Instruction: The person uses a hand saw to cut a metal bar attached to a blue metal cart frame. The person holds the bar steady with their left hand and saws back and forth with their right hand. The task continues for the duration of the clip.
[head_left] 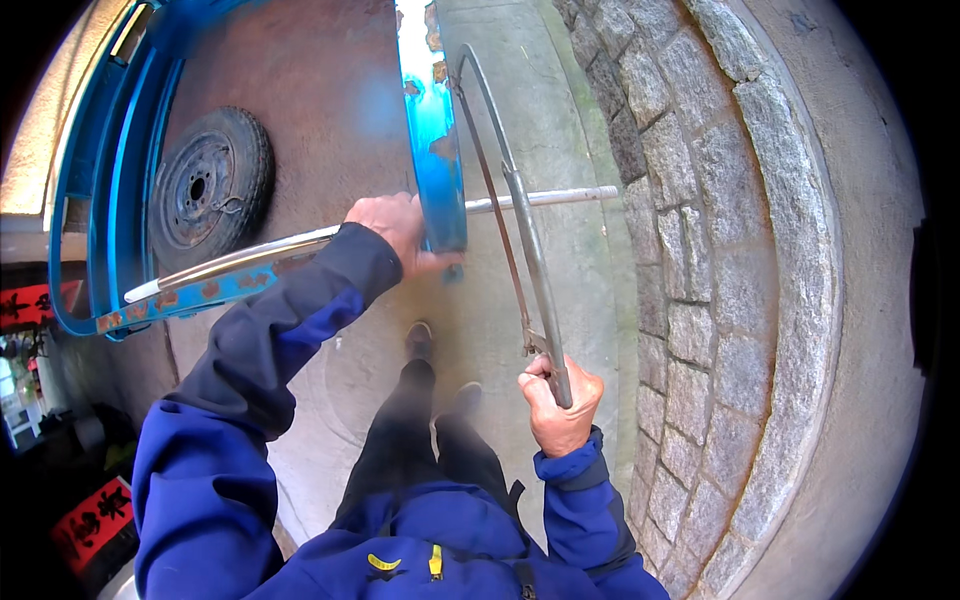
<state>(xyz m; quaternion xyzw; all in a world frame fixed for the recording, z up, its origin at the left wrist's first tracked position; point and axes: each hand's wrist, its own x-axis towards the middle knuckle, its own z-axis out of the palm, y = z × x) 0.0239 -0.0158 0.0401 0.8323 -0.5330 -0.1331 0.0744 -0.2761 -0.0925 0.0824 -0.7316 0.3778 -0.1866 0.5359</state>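
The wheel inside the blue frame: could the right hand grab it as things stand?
Probably not: the right hand grips the hacksaw, and the left forearm appears to lie across the direct way to the wheel.

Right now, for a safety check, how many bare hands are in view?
2: the left hand is at the near end of the blue rail; the right hand grips the near end of the hacksaw.
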